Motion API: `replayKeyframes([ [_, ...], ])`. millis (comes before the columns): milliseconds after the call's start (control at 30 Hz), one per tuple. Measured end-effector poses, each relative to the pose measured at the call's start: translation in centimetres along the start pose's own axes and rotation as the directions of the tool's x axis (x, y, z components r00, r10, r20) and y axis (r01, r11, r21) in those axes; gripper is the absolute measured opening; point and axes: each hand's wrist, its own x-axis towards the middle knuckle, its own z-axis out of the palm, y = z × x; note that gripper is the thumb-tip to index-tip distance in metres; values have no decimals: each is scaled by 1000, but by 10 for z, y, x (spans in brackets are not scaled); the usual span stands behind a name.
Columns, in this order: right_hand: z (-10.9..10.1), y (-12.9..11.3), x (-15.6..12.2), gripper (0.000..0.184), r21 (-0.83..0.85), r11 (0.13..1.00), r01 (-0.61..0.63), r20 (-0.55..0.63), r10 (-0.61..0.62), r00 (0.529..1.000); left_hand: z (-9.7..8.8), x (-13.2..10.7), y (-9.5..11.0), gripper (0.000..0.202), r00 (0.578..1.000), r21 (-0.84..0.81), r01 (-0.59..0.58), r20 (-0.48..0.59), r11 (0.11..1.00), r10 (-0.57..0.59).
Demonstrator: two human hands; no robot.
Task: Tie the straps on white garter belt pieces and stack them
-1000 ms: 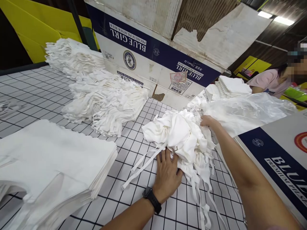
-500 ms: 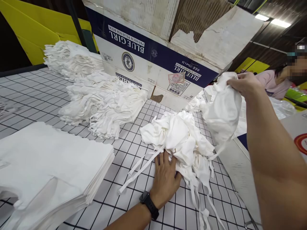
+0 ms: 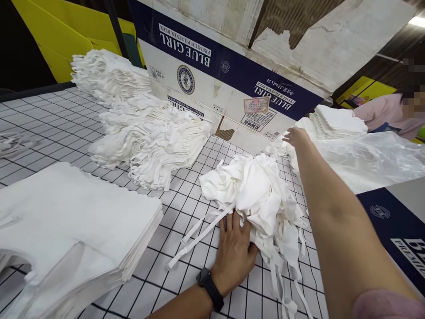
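Note:
My left hand [image 3: 235, 250], with a black watch [image 3: 210, 288] on its wrist, lies flat on the grid-patterned table. Its fingers are stretched out, tips touching the near edge of a loose heap of white strapped garments [image 3: 257, 186] that look like bras. Thin straps trail from the heap towards me. At the far right, my right hand [image 3: 296, 135] is stretched out past the heap, beside other white garments [image 3: 277, 148] near the box corner. Its small visible fingers point left, apart, with nothing seen in them; the forearm hides part of that area.
A large upside-down printed beer carton [image 3: 212, 84] stands behind the heap. Bundled white garments [image 3: 152, 137] lie left of it, and stacked white cut fabric [image 3: 76, 221] at near left. On the right are clear plastic [image 3: 378, 155], another carton [image 3: 395, 221] and a person [image 3: 381, 110].
My right hand has moved farther away and left, and the white bra it held up is no longer seen in it. My left hand stays by the heap. The view has shifted slightly right.

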Motion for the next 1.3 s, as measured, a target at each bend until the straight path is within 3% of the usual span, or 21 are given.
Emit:
replayKeyframes([
  [100, 5, 43, -32, 18, 34, 996, -88, -79, 91, 993, 0, 0, 0, 57, 1000, -4, -17, -9, 1000, 17],
  [167, -1, 61, -62, 14, 43, 996, -78, -136, 83, 987, -1, 1, 0, 56, 999, -5, -27, -17, 1000, 27],
  [333, -19, 67, -162, 26, -3, 997, 83, -175, -82, 981, -1, 3, 0, 59, 996, 3, -58, -69, 998, 58],
  [400, -15, 58, -206, 37, -26, 981, 192, -114, -194, 974, -1, 4, -1, 61, 992, 18, -85, -90, 996, 86],
  [467, -1, 48, -247, 51, -112, 939, 324, 38, -322, 946, 0, 4, -1, 58, 990, 34, -99, -97, 995, 101],
  [567, 23, 40, -296, 63, -354, 803, 479, 243, -416, 876, 1, 5, -2, 50, 993, 35, -81, -80, 996, 84],
  [667, 30, 42, -322, 50, -423, 764, 487, 213, -438, 873, 1, 5, -2, 54, 993, 14, -74, -91, 997, 75],
  [767, 9, 47, -331, 40, -392, 816, 425, 107, -419, 902, -1, 5, -2, 52, 990, -38, -89, -109, 995, 85],
  [867, -29, 54, -336, 34, -360, 875, 324, -23, -356, 934, -8, 2, -4, 46, 993, -159, -85, -99, 984, 70],
  [1000, -76, 73, -357, 39, -258, 951, 170, -193, -223, 955, -24, -13, -7, 35, 994, -220, -82, -90, 972, 63],
  [1133, -96, 106, -403, 33, -117, 983, 140, -103, -153, 983, -44, -33, -13, 8, 989, -238, -110, -124, 965, 82],
  [1233, -100, 129, -444, 25, -53, 994, 101, 5, -101, 995, -60, -35, -16, 10, 981, -221, -131, -167, 967, 95],
  [1300, -102, 142, -468, 23, -50, 998, 45, 8, -44, 999, -67, -27, -16, 17, 976, -187, -133, -198, 973, 95],
])
